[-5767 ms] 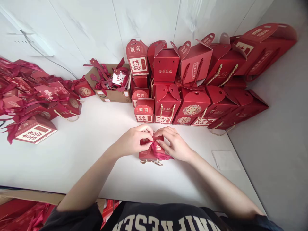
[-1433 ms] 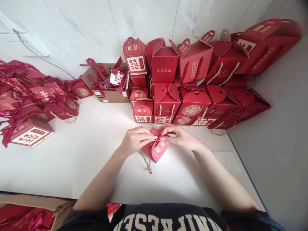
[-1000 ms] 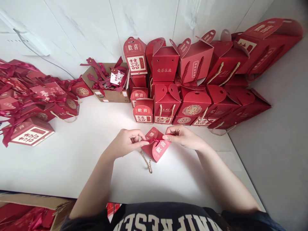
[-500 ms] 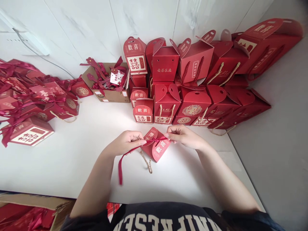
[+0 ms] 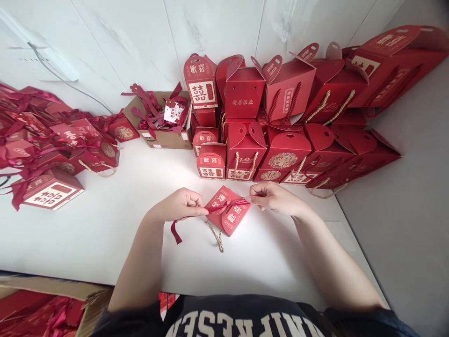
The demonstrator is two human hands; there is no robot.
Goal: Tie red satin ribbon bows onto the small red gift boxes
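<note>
In front of me on the white table sits a small red gift box with gold lettering on its two folded top flaps. A dark red ribbon crosses its top. My left hand pinches the ribbon just left of the box, and a loose tail hangs from it toward the table. My right hand pinches the ribbon at the box's right side. The ribbon is stretched between both hands. A twisted gold cord handle lies on the table at the box's near side.
Stacked red gift boxes stand behind my hands along the wall. Left of them is a brown cardboard box of ribbons and tags. Ribboned boxes are piled at the left. An open carton is at the lower left; a grey wall bounds the right.
My hands have moved a little apart, drawing the ribbon tighter and flatter across the box top. The loose tail on the left hangs shorter. The view has shifted slightly.
</note>
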